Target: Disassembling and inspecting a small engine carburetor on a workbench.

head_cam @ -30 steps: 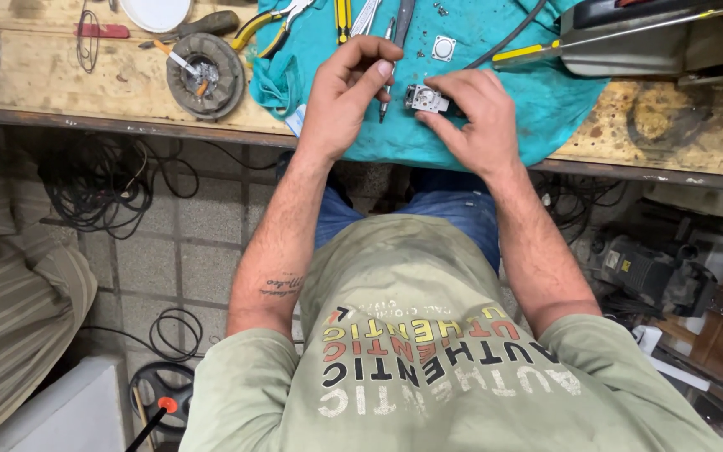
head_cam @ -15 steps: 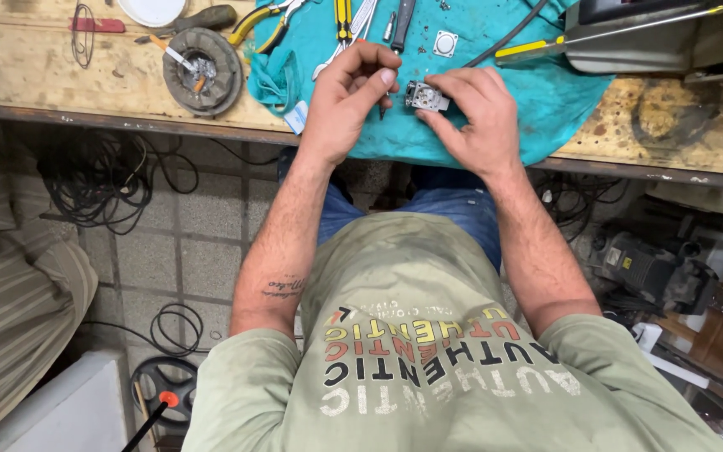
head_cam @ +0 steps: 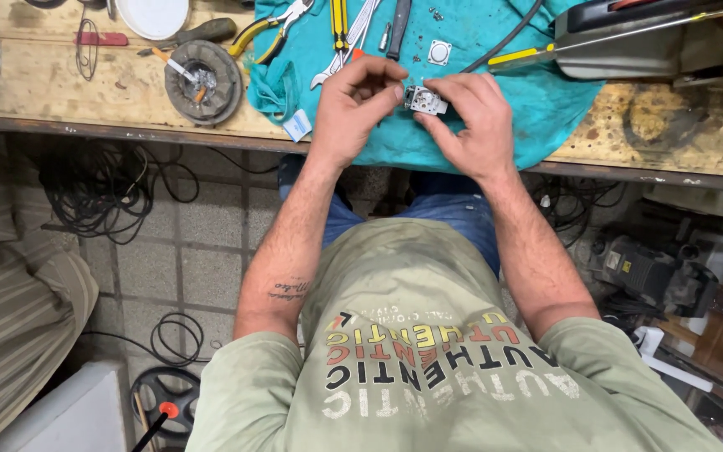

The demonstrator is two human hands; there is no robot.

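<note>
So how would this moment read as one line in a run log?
left hand: pinching at small metal part | right hand: holding part over teal cloth | nearby: wrench, pliers, round ashtray | bench: wooden

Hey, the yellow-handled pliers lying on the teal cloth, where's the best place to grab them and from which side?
Take the yellow-handled pliers by their two yellow handles, which splay toward the round grey part on the wooden bench. Coming from the left looks best: the handles point that way, while the metal nose lies among the wrenches on the teal cloth.
</note>
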